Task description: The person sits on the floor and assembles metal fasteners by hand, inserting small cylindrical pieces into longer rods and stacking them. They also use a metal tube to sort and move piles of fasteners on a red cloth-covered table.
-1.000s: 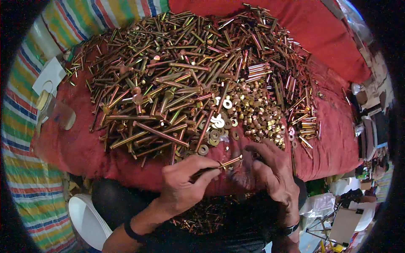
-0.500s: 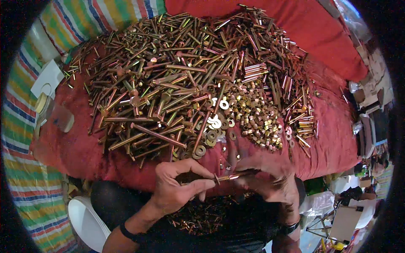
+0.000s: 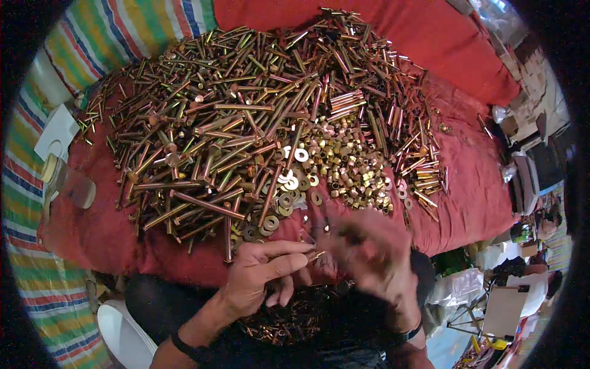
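My left hand (image 3: 255, 277) is closed in a pinch, thumb against forefinger. A short bit of a brassy bolt (image 3: 317, 255) shows past its fingertips; the rest is covered by the fingers. Close beside it, my right hand (image 3: 372, 258) is smeared by motion, so its fingers and anything in them cannot be made out. Just beyond the hands lie flat washers (image 3: 286, 200), a heap of gold nuts (image 3: 350, 160) and a big pile of long bolts (image 3: 209, 147). Below the hands, in my lap, is a dark mass of small metal pieces (image 3: 283, 323).
A red cloth (image 3: 467, 190) lies under the hardware. A clear jar (image 3: 74, 184) and a white card (image 3: 56, 132) are at the left, by striped fabric (image 3: 31, 246). A white plastic seat (image 3: 123, 335) is at lower left. Clutter and boxes stand along the right.
The pile has shifted left and slightly down in view. The right hand has moved a little left and is blurred. Less of the bolt shows between the hands.
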`<act>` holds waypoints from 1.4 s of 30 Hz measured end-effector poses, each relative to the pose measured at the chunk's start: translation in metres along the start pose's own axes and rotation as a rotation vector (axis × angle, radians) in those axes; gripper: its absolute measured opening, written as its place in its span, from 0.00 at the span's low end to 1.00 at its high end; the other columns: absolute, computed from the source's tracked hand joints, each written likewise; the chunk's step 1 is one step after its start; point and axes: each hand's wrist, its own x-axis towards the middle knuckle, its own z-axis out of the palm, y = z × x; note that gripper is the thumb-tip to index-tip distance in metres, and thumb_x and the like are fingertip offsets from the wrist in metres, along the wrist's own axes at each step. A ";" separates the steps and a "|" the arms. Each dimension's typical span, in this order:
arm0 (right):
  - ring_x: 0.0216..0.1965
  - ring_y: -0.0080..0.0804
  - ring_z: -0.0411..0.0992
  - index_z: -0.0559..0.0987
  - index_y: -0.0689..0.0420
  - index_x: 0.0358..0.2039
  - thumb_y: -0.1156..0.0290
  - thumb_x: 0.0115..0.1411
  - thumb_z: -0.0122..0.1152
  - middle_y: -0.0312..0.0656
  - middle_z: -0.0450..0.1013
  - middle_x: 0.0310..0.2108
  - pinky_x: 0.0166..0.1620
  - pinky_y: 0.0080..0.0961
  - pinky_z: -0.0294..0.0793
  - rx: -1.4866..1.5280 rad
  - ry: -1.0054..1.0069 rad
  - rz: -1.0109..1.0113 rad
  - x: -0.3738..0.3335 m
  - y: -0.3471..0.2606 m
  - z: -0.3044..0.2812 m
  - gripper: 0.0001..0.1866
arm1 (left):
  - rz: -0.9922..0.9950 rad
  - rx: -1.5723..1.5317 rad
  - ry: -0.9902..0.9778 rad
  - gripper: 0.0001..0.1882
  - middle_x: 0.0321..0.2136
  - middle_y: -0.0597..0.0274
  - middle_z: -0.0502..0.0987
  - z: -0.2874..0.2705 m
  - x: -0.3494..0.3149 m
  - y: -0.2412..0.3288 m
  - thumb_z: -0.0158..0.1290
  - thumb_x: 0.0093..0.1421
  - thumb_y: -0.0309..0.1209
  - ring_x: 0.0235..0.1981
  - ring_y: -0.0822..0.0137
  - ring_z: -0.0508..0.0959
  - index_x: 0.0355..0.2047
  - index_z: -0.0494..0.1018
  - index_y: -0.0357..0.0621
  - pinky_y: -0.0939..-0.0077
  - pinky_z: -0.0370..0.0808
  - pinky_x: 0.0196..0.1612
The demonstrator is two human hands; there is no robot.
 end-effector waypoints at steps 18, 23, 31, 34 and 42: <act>0.28 0.51 0.77 0.76 0.60 0.38 0.72 0.60 0.64 0.49 0.75 0.28 0.30 0.44 0.76 -0.798 0.026 -0.053 -0.005 0.059 0.014 0.08 | 0.103 0.126 0.104 0.16 0.25 0.59 0.81 -0.002 -0.014 0.007 0.59 0.68 0.29 0.15 0.78 0.74 0.52 0.80 0.33 0.86 0.64 0.16; 0.31 0.54 0.78 0.77 0.61 0.46 0.74 0.62 0.62 0.51 0.76 0.32 0.32 0.47 0.77 -0.719 0.027 0.064 -0.004 0.056 0.020 0.12 | 0.130 0.163 0.145 0.16 0.24 0.59 0.82 -0.002 -0.012 0.004 0.60 0.65 0.30 0.13 0.76 0.73 0.50 0.81 0.34 0.83 0.62 0.14; 0.31 0.53 0.77 0.74 0.61 0.40 0.74 0.58 0.66 0.51 0.74 0.31 0.33 0.46 0.77 -0.646 -0.021 0.015 -0.008 0.059 0.016 0.12 | 0.124 0.178 0.196 0.17 0.24 0.58 0.82 -0.001 -0.010 0.002 0.60 0.64 0.31 0.13 0.75 0.74 0.50 0.81 0.33 0.82 0.62 0.14; 0.30 0.52 0.77 0.72 0.61 0.35 0.76 0.55 0.67 0.50 0.74 0.29 0.32 0.42 0.76 -0.568 -0.055 0.034 -0.008 0.054 0.015 0.12 | 0.116 0.166 0.208 0.17 0.24 0.57 0.82 0.001 -0.010 0.002 0.60 0.64 0.31 0.13 0.75 0.74 0.49 0.81 0.33 0.82 0.62 0.15; 0.31 0.26 0.80 0.78 0.69 0.51 0.77 0.63 0.64 0.46 0.82 0.37 0.33 0.25 0.80 0.403 0.037 0.598 -0.001 0.019 0.000 0.17 | 0.123 0.128 0.179 0.13 0.23 0.57 0.82 0.000 -0.010 0.007 0.63 0.62 0.29 0.14 0.76 0.74 0.42 0.82 0.32 0.83 0.65 0.17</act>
